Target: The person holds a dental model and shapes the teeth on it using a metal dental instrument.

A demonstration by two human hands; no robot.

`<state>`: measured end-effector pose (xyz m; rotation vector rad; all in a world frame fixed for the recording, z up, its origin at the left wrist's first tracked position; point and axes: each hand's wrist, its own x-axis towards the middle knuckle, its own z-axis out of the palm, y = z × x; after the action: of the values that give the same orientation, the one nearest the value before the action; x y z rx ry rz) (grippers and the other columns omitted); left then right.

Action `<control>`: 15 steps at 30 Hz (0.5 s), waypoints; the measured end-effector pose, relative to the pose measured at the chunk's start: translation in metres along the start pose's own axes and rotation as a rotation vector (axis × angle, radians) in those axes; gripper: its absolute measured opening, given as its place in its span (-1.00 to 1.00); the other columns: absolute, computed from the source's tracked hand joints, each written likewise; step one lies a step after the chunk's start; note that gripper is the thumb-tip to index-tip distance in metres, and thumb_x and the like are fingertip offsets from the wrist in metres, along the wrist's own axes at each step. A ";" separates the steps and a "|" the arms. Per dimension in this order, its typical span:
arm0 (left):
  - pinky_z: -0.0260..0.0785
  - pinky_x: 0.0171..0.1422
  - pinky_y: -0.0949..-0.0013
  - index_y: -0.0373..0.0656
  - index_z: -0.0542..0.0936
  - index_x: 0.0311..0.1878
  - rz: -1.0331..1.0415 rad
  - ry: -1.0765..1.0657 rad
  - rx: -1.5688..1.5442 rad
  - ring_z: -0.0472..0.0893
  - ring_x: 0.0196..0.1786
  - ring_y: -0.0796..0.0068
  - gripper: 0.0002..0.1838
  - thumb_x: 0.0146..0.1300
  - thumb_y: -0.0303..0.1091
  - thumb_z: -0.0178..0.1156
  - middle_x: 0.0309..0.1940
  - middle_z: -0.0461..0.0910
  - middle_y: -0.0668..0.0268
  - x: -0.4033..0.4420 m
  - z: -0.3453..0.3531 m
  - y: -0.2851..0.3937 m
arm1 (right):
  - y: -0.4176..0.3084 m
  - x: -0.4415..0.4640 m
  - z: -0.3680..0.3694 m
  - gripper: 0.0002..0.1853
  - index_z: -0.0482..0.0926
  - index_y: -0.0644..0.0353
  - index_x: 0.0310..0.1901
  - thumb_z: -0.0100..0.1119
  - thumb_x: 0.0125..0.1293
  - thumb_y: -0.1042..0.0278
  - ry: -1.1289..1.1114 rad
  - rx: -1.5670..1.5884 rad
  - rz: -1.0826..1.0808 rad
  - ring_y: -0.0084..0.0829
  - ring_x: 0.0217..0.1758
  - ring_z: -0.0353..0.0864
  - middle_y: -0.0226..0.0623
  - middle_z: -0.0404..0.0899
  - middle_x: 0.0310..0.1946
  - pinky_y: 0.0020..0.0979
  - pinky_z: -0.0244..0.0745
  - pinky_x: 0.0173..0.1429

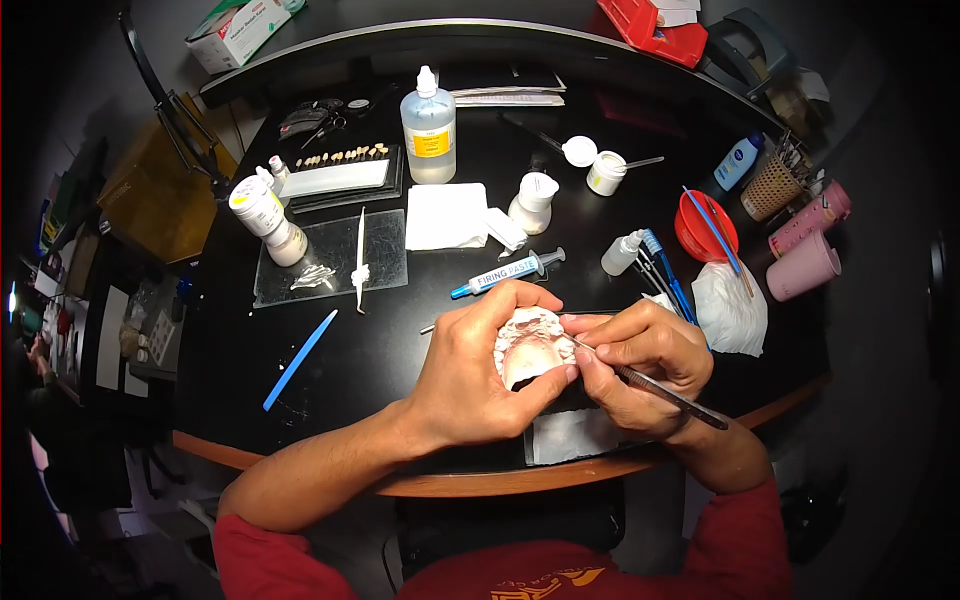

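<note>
while the left hand [465,372] clasps the dental cast [531,352], the right hand [645,362] pinches a metal tool [676,398] slanting to its right side.

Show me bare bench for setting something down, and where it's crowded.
A wide bare patch of bench lies between the blue spatula and the left hand. A narrower strip runs between the crumpled white tissue and the near edge, right of the right hand. Crowded: around the red bowl, with the basket and pink cup close by.
</note>
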<state>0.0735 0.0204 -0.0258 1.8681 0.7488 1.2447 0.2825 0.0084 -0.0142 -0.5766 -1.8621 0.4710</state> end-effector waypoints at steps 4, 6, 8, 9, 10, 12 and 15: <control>0.58 -0.08 0.40 -0.36 0.54 0.10 0.000 -0.014 0.040 0.75 -0.16 0.47 -0.46 0.11 -0.41 0.56 -0.19 0.72 0.13 -0.003 0.000 -0.001 | 0.001 -0.002 0.002 -0.79 0.59 0.32 -0.28 0.47 0.15 0.73 -0.007 -0.075 -0.049 -0.13 -0.08 0.87 -0.04 0.73 -0.29 -0.33 0.83 -0.10; 0.57 -0.10 0.39 -0.37 0.52 0.10 0.003 -0.013 0.018 0.74 -0.18 0.47 -0.48 0.14 -0.42 0.53 -0.20 0.71 0.14 -0.005 0.001 0.000 | 0.001 -0.002 0.003 -0.79 0.60 0.33 -0.28 0.47 0.15 0.75 0.000 -0.079 -0.055 -0.12 -0.08 0.87 -0.04 0.72 -0.29 -0.32 0.84 -0.09; 0.58 -0.11 0.35 -0.37 0.51 0.09 0.002 -0.008 -0.001 0.75 -0.19 0.39 -0.52 0.17 -0.42 0.49 -0.22 0.70 0.12 -0.004 0.002 0.004 | 0.000 -0.001 0.004 -0.78 0.60 0.33 -0.28 0.47 0.14 0.76 0.006 -0.073 -0.060 -0.10 -0.08 0.87 -0.04 0.71 -0.29 -0.30 0.84 -0.08; 0.59 -0.11 0.31 -0.37 0.51 0.08 -0.003 -0.001 -0.008 0.77 -0.20 0.32 -0.54 0.18 -0.43 0.47 -0.23 0.70 0.09 -0.004 0.003 0.007 | -0.001 -0.001 0.003 -0.78 0.61 0.34 -0.28 0.47 0.14 0.76 0.008 -0.064 -0.061 -0.09 -0.08 0.87 -0.04 0.71 -0.29 -0.29 0.84 -0.08; 0.61 -0.12 0.28 -0.37 0.51 0.07 -0.009 0.004 -0.016 0.78 -0.21 0.24 -0.56 0.19 -0.43 0.45 -0.24 0.70 0.07 -0.005 0.003 0.008 | -0.001 -0.002 0.003 -0.78 0.61 0.34 -0.28 0.47 0.13 0.77 0.011 -0.055 -0.060 -0.09 -0.08 0.87 -0.03 0.71 -0.29 -0.28 0.85 -0.07; 0.61 -0.11 0.27 -0.38 0.51 0.08 -0.005 -0.002 -0.017 0.78 -0.20 0.24 -0.56 0.21 -0.42 0.45 -0.20 0.70 0.06 -0.006 0.003 0.009 | -0.001 -0.002 0.003 -0.78 0.62 0.35 -0.27 0.46 0.13 0.78 0.014 -0.048 -0.061 -0.07 -0.08 0.87 -0.03 0.71 -0.29 -0.26 0.85 -0.06; 0.61 -0.09 0.27 -0.39 0.50 0.10 0.014 0.004 -0.012 0.78 -0.17 0.24 -0.51 0.23 -0.36 0.50 -0.15 0.69 0.03 -0.008 0.005 0.005 | 0.000 -0.001 0.003 -0.79 0.62 0.35 -0.27 0.45 0.14 0.79 0.031 -0.002 -0.047 -0.07 -0.08 0.87 -0.03 0.70 -0.30 -0.24 0.85 -0.04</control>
<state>0.0757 0.0102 -0.0263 1.8649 0.7297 1.2596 0.2798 0.0070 -0.0161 -0.5376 -1.8430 0.4270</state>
